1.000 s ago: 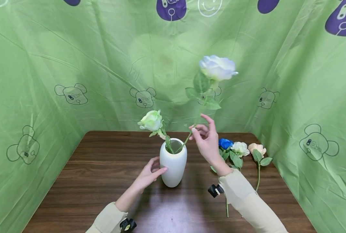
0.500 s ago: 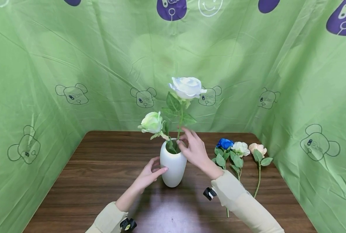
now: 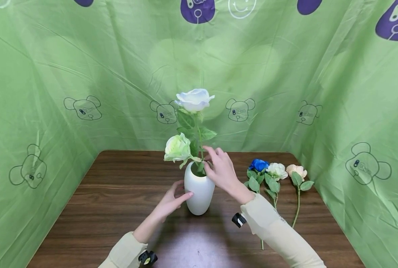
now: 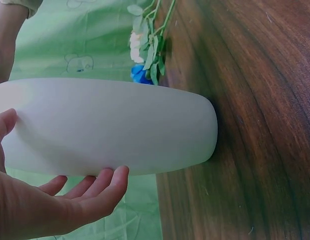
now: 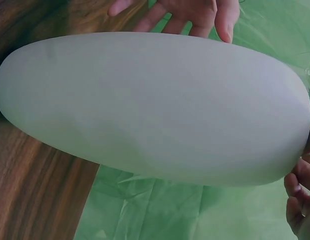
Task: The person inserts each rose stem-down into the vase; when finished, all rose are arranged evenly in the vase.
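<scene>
A white vase (image 3: 199, 195) stands upright on the table. My left hand (image 3: 170, 199) holds its left side, thumb on the front; the left wrist view shows several fingertips (image 4: 119, 175) against the vase wall. A pale bluish-white rose (image 3: 195, 100) rises from the vase mouth, its stem pinched just above the rim by my right hand (image 3: 222, 171). The lower stem is hidden inside the vase. A light green rose (image 3: 177, 148) leans out to the left, lower than the white one. In the right wrist view, curled right fingers (image 5: 302, 187) show at the vase's mouth end.
On the table's right side lie a blue rose (image 3: 258, 165), a cream rose (image 3: 277, 171) and a peach rose (image 3: 297, 172), stems toward the front. Green cloth (image 3: 125, 74) hangs behind and beside the wooden table (image 3: 118, 186).
My right hand has moved left and down to the vase rim, bringing the bluish-white rose upright over the mouth. The green rose has turned and shifted slightly right. My left hand stays on the vase.
</scene>
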### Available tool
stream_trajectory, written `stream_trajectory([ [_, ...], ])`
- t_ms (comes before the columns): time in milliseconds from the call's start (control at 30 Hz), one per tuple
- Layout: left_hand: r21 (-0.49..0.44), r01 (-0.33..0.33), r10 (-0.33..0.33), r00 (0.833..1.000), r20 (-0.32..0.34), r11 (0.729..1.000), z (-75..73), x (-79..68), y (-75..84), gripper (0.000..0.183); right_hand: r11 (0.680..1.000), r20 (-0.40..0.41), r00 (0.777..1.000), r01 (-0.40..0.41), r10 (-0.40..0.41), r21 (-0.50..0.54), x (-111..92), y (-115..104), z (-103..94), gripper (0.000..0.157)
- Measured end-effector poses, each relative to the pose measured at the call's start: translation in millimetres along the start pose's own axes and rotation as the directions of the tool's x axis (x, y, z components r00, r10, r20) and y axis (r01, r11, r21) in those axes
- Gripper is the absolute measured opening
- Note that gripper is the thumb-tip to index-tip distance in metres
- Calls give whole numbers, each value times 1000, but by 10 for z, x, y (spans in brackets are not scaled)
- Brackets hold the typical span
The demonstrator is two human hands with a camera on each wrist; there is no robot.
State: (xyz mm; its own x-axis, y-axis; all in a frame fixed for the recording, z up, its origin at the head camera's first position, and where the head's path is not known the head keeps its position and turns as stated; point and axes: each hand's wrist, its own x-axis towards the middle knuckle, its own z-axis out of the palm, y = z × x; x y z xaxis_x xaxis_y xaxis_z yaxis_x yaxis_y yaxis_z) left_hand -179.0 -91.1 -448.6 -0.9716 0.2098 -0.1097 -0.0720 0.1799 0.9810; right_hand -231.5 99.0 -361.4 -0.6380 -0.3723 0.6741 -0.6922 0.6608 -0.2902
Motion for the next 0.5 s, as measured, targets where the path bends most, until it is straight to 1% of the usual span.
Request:
stream_trajectory([
  [100, 2, -1, 1, 1000, -2, 1000, 3, 5, -3, 64, 1000, 46, 999, 23, -23, 6, -21, 3, 13, 39],
  [167, -2, -8, 8, 1000, -1, 1000, 3, 10, -4, 62, 1000, 70, 997, 21, -22, 17, -34, 4, 13, 38],
  [267, -11, -18, 18, 1000, -2, 1000, 1, 13, 5, 61, 999, 96, 995, -13, 8, 51, -54, -7, -6, 41],
  [367, -17, -11, 11, 1000, -8, 1000, 0, 7, 24, 64, 995, 114, 993, -50, 40, 82, -70, -14, -22, 44],
  [400, -18, -7, 7, 1000, -7, 1000, 1, 3, 31, 64, 994, 116, 992, -58, 46, 96, -74, -15, -27, 44],
  [500, -20, 3, -3, 1000, -3, 1000, 1, -5, 38, 67, 987, 106, 992, -80, 65, 140, -73, 0, -22, 36],
])
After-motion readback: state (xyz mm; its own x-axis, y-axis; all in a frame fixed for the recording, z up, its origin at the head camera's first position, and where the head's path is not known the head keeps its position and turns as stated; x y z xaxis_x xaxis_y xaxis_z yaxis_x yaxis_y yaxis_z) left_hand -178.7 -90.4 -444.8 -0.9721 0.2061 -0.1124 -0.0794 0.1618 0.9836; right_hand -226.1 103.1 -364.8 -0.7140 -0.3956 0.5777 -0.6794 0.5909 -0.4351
